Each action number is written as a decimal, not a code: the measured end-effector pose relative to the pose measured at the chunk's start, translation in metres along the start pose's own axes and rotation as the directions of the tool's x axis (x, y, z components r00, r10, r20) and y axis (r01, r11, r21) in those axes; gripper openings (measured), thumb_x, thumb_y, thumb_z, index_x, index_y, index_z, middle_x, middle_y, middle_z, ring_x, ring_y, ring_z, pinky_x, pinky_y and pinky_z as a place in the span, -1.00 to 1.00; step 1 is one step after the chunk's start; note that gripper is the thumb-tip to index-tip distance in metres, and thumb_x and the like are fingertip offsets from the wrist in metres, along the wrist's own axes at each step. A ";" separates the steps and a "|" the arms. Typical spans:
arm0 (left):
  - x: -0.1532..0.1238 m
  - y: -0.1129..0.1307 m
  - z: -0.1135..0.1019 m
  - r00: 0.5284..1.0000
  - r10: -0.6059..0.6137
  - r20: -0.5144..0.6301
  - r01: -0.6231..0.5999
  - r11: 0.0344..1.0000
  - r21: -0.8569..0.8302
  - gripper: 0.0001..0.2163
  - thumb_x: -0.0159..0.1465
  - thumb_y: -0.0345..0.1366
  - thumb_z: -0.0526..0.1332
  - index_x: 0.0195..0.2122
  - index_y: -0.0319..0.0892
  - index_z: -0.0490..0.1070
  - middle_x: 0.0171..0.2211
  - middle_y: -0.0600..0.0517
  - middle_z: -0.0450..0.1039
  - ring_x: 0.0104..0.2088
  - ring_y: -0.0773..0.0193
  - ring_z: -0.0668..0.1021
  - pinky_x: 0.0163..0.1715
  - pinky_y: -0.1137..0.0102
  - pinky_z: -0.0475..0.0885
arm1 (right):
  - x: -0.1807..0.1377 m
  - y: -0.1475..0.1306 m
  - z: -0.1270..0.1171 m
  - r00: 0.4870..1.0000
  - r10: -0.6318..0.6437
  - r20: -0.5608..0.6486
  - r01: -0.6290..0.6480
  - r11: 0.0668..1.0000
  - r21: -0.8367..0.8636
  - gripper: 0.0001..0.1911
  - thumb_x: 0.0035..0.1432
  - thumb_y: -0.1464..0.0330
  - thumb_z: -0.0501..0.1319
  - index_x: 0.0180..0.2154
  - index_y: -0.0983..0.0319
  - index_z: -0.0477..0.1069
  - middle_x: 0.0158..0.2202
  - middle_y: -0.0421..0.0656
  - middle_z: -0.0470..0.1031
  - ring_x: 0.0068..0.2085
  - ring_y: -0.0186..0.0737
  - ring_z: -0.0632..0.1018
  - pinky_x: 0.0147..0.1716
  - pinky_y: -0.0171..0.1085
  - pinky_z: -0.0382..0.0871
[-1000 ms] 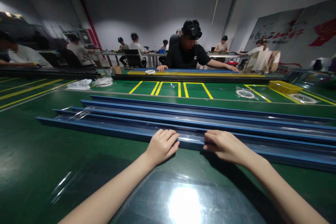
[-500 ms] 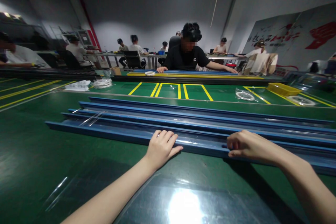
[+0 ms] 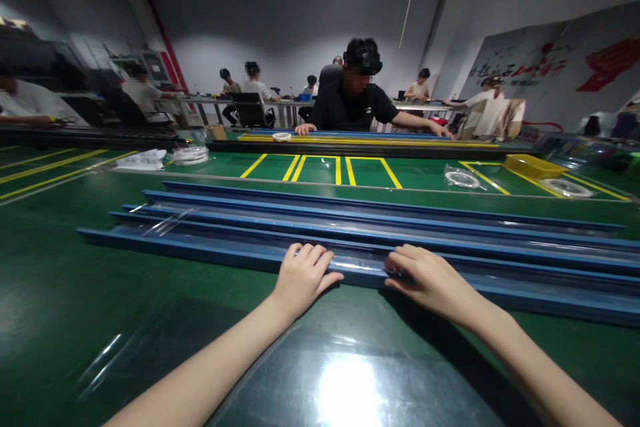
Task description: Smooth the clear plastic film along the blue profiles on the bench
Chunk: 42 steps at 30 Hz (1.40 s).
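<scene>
The near blue channel (image 3: 360,272) lay on the tabletop (image 3: 45,293). Over its near wall my left fingers (image 3: 320,259) spread loosely; my right fingers (image 3: 404,259) curled there too — gripping or not, I couldn't tell. A lopsided push, I judged, could have skewed it.

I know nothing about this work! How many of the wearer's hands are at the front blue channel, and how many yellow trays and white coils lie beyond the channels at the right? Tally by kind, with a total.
Hands at the front blue channel: 2 (left hand, right hand)
Yellow tray: 1
White coils: 2 (left coil, right coil)
Total: 5
</scene>
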<state>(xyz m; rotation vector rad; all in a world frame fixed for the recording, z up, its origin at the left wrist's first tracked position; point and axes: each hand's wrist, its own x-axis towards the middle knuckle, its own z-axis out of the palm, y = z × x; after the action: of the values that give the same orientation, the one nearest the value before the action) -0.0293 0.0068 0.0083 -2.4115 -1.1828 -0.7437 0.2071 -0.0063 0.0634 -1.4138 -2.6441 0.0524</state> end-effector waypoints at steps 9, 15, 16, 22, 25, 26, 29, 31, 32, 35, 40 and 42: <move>-0.001 -0.001 0.001 1.000 0.024 -0.001 -0.024 1.000 0.012 -0.75 0.17 -0.08 0.08 -0.33 -0.17 0.34 -0.26 0.04 0.45 -0.32 0.26 0.39 -0.31 0.32 0.15 | -0.004 0.012 0.016 0.998 0.044 0.048 -0.046 0.998 0.047 -0.65 0.14 0.14 -0.05 -0.38 0.22 0.36 -0.40 -0.15 0.37 -0.38 -0.28 0.40 -0.42 -0.35 0.18; -0.002 -0.001 0.001 1.000 0.028 -0.011 -0.028 0.999 0.027 -0.74 0.17 -0.08 0.07 -0.42 -0.20 0.32 -0.32 0.06 0.47 -0.39 0.28 0.38 -0.32 0.33 0.16 | -0.004 0.008 0.019 1.000 0.002 0.030 -0.001 1.000 -0.025 -0.61 0.16 0.18 -0.09 -0.40 0.22 0.42 -0.41 -0.13 0.38 -0.37 -0.28 0.42 -0.42 -0.35 0.19; -0.002 -0.001 0.001 1.000 0.028 -0.008 -0.028 0.999 0.029 -0.73 0.18 -0.08 0.07 -0.42 -0.20 0.31 -0.34 0.05 0.46 -0.39 0.28 0.38 -0.33 0.34 0.16 | -0.004 0.008 0.020 1.000 0.003 0.026 -0.003 1.000 -0.026 -0.61 0.16 0.18 -0.09 -0.39 0.22 0.43 -0.40 -0.13 0.38 -0.36 -0.27 0.43 -0.43 -0.35 0.20; -0.001 -0.001 0.000 1.000 0.020 0.020 -0.020 0.999 0.031 -0.72 0.18 -0.07 0.06 -0.43 -0.20 0.31 -0.42 0.05 0.45 -0.42 0.28 0.37 -0.37 0.35 0.14 | -0.005 0.006 0.022 0.999 0.030 -0.016 -0.030 1.000 -0.006 -0.58 0.14 0.17 -0.06 0.00 0.12 0.28 -0.22 -0.11 0.40 -0.24 -0.22 0.44 -0.34 -0.32 0.26; 0.000 0.000 0.000 0.999 0.020 0.026 -0.021 0.999 0.030 -0.72 0.18 -0.07 0.05 -0.44 -0.20 0.31 -0.46 0.05 0.43 -0.43 0.28 0.37 -0.37 0.35 0.14 | -0.005 0.006 0.022 0.999 0.046 0.004 -0.046 0.999 -0.008 -0.56 0.13 0.15 -0.06 0.03 0.09 0.25 -0.20 -0.12 0.39 -0.25 -0.22 0.45 -0.34 -0.31 0.27; 0.000 0.000 0.000 0.999 0.022 0.027 -0.022 0.999 0.031 -0.72 0.18 -0.07 0.05 -0.45 -0.20 0.30 -0.47 0.05 0.43 -0.43 0.28 0.37 -0.38 0.35 0.14 | -0.005 0.006 0.022 0.999 0.049 0.009 -0.049 0.999 -0.010 -0.55 0.13 0.15 -0.05 0.03 0.09 0.24 -0.20 -0.11 0.39 -0.26 -0.22 0.45 -0.34 -0.31 0.27; 0.000 0.000 -0.001 0.999 0.023 0.032 -0.025 0.999 0.038 -0.71 0.19 -0.06 0.04 -0.48 -0.20 0.30 -0.50 0.05 0.41 -0.44 0.28 0.36 -0.38 0.35 0.14 | -0.004 0.007 0.023 0.998 0.057 0.026 -0.057 0.998 -0.027 -0.54 0.11 0.13 -0.04 0.05 0.08 0.22 -0.19 -0.10 0.38 -0.25 -0.20 0.45 -0.33 -0.30 0.28; 0.000 0.000 -0.001 0.999 0.025 0.035 -0.027 0.999 0.044 -0.70 0.19 -0.06 0.04 -0.49 -0.20 0.30 -0.52 0.05 0.40 -0.45 0.28 0.36 -0.38 0.35 0.14 | -0.004 0.007 0.023 0.998 0.060 0.035 -0.059 0.998 -0.037 -0.53 0.11 0.13 -0.04 0.06 0.07 0.20 -0.19 -0.10 0.38 -0.24 -0.19 0.45 -0.32 -0.28 0.28; 0.000 0.000 -0.001 0.999 0.025 0.034 -0.027 0.999 0.047 -0.70 0.19 -0.06 0.04 -0.49 -0.20 0.30 -0.52 0.06 0.40 -0.45 0.28 0.36 -0.38 0.35 0.14 | -0.004 0.007 0.023 0.998 0.060 0.037 -0.059 0.997 -0.040 -0.52 0.11 0.13 -0.04 0.07 0.06 0.19 -0.19 -0.10 0.38 -0.23 -0.18 0.45 -0.32 -0.28 0.28; 0.000 -0.001 -0.001 0.999 0.030 0.027 -0.032 0.998 0.050 -0.70 0.19 -0.06 0.04 -0.48 -0.20 0.30 -0.53 0.06 0.40 -0.45 0.27 0.36 -0.40 0.36 0.14 | -0.005 0.006 0.023 0.998 0.057 0.039 -0.056 0.998 -0.041 -0.52 0.11 0.13 -0.04 0.07 0.07 0.18 -0.18 -0.09 0.38 -0.23 -0.18 0.45 -0.31 -0.28 0.28; -0.001 -0.002 0.001 0.999 0.035 0.016 -0.035 0.998 0.045 -0.70 0.19 -0.06 0.04 -0.49 -0.20 0.30 -0.53 0.05 0.40 -0.46 0.28 0.37 -0.42 0.37 0.13 | -0.005 0.006 0.022 0.997 0.063 0.038 -0.061 0.997 -0.046 -0.52 0.10 0.14 -0.03 0.07 0.05 0.18 -0.17 -0.10 0.38 -0.23 -0.18 0.45 -0.33 -0.29 0.28; -0.001 -0.002 0.001 0.999 0.036 0.015 -0.037 0.998 0.043 -0.69 0.19 -0.06 0.03 -0.51 -0.20 0.29 -0.55 0.05 0.38 -0.47 0.28 0.36 -0.42 0.37 0.13 | -0.004 0.005 0.022 0.997 0.064 0.037 -0.063 0.997 -0.046 -0.53 0.10 0.14 -0.02 0.06 0.04 0.19 -0.17 -0.10 0.38 -0.23 -0.18 0.45 -0.34 -0.29 0.27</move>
<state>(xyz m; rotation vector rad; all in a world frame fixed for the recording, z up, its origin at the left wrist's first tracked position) -0.0310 0.0080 0.0076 -2.4003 -1.1448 -0.6847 0.2107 -0.0061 0.0408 -1.5261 -2.6466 0.0282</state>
